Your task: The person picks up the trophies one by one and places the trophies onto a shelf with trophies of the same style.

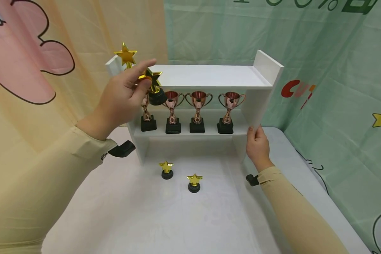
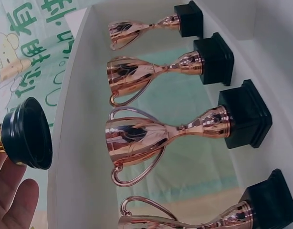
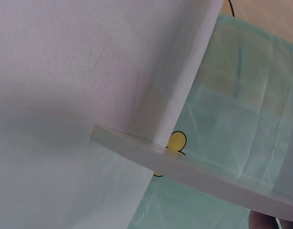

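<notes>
My left hand [image 1: 122, 91] pinches a gold star trophy [image 1: 156, 92] between thumb and fingers, tilted, in front of the upper shelf's left end. Its round black base [image 2: 29, 133] shows in the left wrist view. Behind that hand another gold star trophy [image 1: 126, 56] rises at the top left. My right hand [image 1: 258, 146] grips the right side panel of the white shelf unit [image 1: 263, 106]. Copper-coloured cup trophies [image 1: 197, 106] with square black bases stand in a row on the middle shelf; the leftmost is partly hidden by my left hand.
Two small gold star trophies, one farther left [image 1: 166, 170] and one nearer me [image 1: 194, 183], stand on the white-covered table [image 1: 177, 222] before the shelf unit. A printed cloth backdrop [image 1: 330, 70] hangs close behind and to the right.
</notes>
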The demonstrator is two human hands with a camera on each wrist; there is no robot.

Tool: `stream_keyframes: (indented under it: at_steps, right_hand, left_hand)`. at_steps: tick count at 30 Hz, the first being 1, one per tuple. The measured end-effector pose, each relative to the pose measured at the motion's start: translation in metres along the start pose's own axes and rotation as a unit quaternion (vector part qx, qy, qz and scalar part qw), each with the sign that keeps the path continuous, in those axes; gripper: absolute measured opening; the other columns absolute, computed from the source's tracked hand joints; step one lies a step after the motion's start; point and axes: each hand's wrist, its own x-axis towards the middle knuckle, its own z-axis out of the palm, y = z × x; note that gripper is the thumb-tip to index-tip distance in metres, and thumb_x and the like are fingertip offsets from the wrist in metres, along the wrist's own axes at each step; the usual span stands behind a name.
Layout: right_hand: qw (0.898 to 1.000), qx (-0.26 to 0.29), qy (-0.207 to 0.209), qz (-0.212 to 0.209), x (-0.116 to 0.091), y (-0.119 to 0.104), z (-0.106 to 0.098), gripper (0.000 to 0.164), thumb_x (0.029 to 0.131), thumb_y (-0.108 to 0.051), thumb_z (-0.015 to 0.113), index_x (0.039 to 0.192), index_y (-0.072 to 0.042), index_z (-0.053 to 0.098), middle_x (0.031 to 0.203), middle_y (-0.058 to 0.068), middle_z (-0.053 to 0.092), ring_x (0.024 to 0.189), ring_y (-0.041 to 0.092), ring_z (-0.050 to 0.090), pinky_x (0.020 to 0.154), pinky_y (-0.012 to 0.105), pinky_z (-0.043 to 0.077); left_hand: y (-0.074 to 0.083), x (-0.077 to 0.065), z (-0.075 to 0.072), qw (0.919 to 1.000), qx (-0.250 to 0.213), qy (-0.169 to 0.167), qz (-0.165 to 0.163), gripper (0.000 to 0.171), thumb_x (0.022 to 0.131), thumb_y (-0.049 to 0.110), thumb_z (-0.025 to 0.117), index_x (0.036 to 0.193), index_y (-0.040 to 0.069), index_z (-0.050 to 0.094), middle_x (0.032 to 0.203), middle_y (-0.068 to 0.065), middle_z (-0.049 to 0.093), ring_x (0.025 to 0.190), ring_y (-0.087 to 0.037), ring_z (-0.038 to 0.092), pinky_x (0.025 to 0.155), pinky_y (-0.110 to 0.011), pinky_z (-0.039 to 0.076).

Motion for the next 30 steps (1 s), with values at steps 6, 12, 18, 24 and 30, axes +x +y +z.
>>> stream_keyframes:
  at_steps: [6, 12, 18, 24, 30]
  right_hand:
    - [1.0, 0.001, 0.0, 0.001, 0.0, -0.002, -0.001, 0.049, 0.115, -0.039, 0.038, 0.152, -0.009, 0.051, 0.141, 0.022, 0.062, 0.121, 0.037, 0.057, 0.107, 0.06, 0.046]
    - [1.0, 0.005, 0.0, -0.005, 0.0, -0.001, -0.001, 0.048, 0.115, -0.038, 0.038, 0.149, -0.007, 0.053, 0.136, 0.024, 0.063, 0.119, 0.036, 0.057, 0.104, 0.059, 0.045]
    - [1.0, 0.006, 0.003, -0.008, 0.001, -0.001, 0.0, 0.048, 0.115, -0.038, 0.039, 0.149, -0.007, 0.053, 0.139, 0.023, 0.063, 0.122, 0.036, 0.057, 0.108, 0.06, 0.045]
    - [1.0, 0.006, 0.001, -0.005, 0.0, 0.0, 0.0, 0.049, 0.115, -0.038, 0.039, 0.151, -0.008, 0.052, 0.146, 0.022, 0.06, 0.128, 0.038, 0.058, 0.111, 0.062, 0.045]
    - [1.0, 0.008, -0.001, -0.001, -0.001, 0.001, 0.0, 0.05, 0.115, -0.04, 0.039, 0.151, -0.009, 0.051, 0.145, 0.022, 0.061, 0.128, 0.039, 0.057, 0.11, 0.062, 0.045]
  left_hand:
    - [-0.002, 0.015, 0.001, 0.9999, -0.007, 0.01, -0.011, 0.044, 0.11, 0.013, 0.054, 0.154, 0.017, 0.056, 0.081, -0.004, 0.046, 0.065, -0.011, 0.04, 0.066, -0.024, 0.034]
    - [-0.002, 0.027, 0.001, 0.9991, -0.001, 0.009, -0.041, 0.046, 0.111, 0.015, 0.051, 0.157, 0.021, 0.053, 0.086, -0.002, 0.047, 0.064, -0.012, 0.04, 0.066, -0.025, 0.034]
    - [-0.004, 0.034, 0.002, 0.9982, 0.014, -0.012, -0.057, 0.047, 0.112, 0.018, 0.049, 0.158, 0.027, 0.051, 0.094, -0.007, 0.054, 0.068, -0.016, 0.042, 0.071, -0.027, 0.036]
    - [-0.009, 0.039, 0.006, 0.9966, 0.017, -0.031, -0.074, 0.048, 0.113, 0.021, 0.047, 0.16, 0.031, 0.047, 0.121, -0.008, 0.066, 0.074, -0.019, 0.044, 0.074, -0.027, 0.038]
    - [-0.011, 0.045, 0.01, 0.9943, 0.008, -0.05, -0.094, 0.052, 0.113, 0.022, 0.047, 0.163, 0.032, 0.04, 0.155, 0.001, 0.057, 0.077, -0.022, 0.045, 0.09, -0.031, 0.041]
